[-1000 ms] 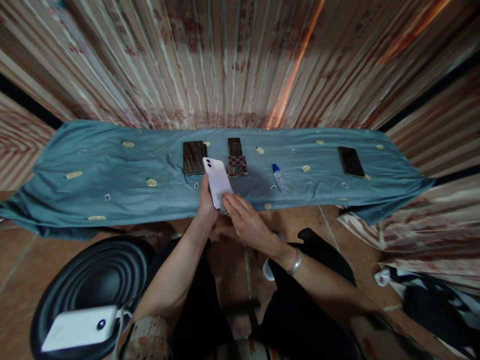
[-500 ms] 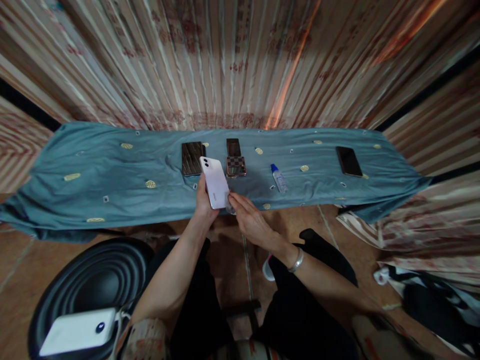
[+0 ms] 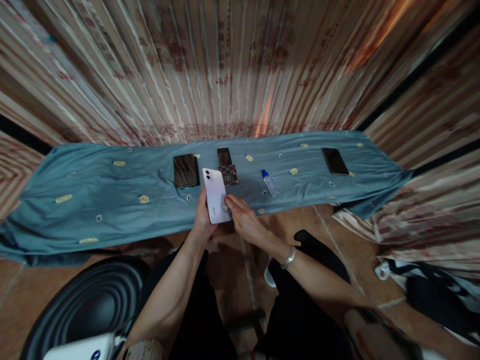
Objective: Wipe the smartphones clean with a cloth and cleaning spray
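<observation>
Holding a pale pink phone (image 3: 216, 195) upright above the near edge of the worktop (image 3: 93, 195), the left hand (image 3: 203, 220) grips it from below, back side and twin lenses toward the camera. The right hand (image 3: 243, 220) now presses a small wipe (image 3: 225, 204) against the phone's lower right edge; half a second ago this hand was just below the corner, so the rubbing has moved back up onto the case, and cleaning seems to continue.

On the blue cloth I count four more devices: a dark striped phone (image 3: 185, 171) at 10 o'clock from the held one, a checkered phone (image 3: 229, 175) with a dark phone (image 3: 224, 156) behind it at 1 o'clock, and a black phone (image 3: 335, 161) far at 2 o'clock. One small bottle (image 3: 269, 182) with a blue cap lies at 3 o'clock.
</observation>
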Motion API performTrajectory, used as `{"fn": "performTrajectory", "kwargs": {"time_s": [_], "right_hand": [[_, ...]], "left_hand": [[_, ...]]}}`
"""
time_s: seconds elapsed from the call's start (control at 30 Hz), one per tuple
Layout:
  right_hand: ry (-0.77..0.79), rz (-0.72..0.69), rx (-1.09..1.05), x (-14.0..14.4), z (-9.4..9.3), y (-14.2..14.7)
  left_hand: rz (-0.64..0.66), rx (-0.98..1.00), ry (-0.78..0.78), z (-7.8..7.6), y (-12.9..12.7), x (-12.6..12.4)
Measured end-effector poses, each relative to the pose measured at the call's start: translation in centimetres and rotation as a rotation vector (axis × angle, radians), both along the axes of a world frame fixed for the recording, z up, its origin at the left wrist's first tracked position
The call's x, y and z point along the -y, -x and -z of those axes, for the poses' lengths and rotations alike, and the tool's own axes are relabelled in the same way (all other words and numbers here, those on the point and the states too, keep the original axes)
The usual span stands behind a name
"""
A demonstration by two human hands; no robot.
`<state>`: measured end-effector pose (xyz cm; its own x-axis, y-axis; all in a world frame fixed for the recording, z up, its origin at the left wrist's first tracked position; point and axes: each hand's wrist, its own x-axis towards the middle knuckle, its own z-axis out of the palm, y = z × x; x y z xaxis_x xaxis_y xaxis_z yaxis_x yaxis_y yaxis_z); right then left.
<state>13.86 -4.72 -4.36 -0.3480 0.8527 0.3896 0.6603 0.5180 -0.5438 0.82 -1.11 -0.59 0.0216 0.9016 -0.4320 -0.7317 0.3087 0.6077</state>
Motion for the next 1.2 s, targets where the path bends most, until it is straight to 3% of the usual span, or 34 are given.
{"fn": "performTrajectory", "kwargs": {"time_s": [0.6,0.83,1.2], "right_hand": [[-0.039,0.166,-0.013,-2.9,0.2,-1.9],[-0.015,0.243,0.001,-3.8,-0.5,-3.1],[-0.109,0.228,-0.027,-3.8,-1.2,-3.2]], "left_hand": [[0.148,-0.038,0.098,-0.5,-1.8,1.8],[0.267,-0.054,0.079,0.1,-2.1,2.5],[0.289,-0.107,0.134,0.5,-3.0,3.0]]}}
